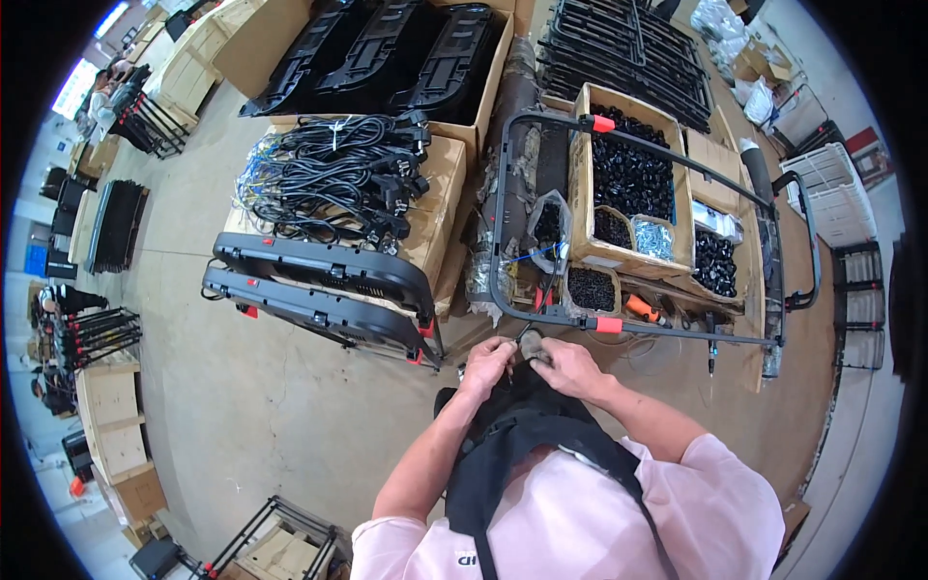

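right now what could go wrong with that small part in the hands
1. The small grey part, pinched between the left hand and right hand over bare concrete floor, could slip and roll off.
2. The dark metal tube frame sits close ahead; an elbow could knock it.

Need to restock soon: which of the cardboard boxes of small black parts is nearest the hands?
The small box just behind the frame's front bar, right above the hands. The big box and the right-hand one sit farther back.

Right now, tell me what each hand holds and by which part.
Both hands, left and right, meet on a small grey part; the exact place of the hold cannot be told.
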The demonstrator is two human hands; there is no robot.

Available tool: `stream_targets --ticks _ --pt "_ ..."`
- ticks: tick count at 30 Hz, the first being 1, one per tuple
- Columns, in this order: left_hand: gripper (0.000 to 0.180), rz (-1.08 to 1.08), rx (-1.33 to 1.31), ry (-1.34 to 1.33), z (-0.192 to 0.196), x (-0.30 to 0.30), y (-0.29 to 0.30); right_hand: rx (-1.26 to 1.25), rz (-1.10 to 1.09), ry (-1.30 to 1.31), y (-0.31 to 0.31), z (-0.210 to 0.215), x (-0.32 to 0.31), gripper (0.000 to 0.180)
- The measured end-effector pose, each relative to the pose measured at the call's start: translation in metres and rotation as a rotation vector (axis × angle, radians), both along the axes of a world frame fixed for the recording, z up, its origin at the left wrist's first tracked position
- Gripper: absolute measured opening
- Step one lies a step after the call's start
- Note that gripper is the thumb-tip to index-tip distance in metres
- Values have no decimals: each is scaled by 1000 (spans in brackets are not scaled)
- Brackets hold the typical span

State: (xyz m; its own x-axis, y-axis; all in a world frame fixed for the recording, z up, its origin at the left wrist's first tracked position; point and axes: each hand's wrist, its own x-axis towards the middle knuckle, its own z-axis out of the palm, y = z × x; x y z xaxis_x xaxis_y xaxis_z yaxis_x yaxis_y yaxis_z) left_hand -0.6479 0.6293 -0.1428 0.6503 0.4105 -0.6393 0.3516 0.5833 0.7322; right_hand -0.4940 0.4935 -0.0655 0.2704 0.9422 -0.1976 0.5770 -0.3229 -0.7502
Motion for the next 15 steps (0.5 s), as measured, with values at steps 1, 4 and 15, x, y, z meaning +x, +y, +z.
stream_targets --ticks 1,4,15 --pt "22 -38 -49 8 -3 -3 3 -233 -73 -21 1 -10 6 28" --pt "24 -77 -93 -15 -1 -7 7 -622 -97 -124 11 -78 23 46" --pt "23 -132 -324 -29 17 11 8 -350 -654 -174 32 -267 73 20"
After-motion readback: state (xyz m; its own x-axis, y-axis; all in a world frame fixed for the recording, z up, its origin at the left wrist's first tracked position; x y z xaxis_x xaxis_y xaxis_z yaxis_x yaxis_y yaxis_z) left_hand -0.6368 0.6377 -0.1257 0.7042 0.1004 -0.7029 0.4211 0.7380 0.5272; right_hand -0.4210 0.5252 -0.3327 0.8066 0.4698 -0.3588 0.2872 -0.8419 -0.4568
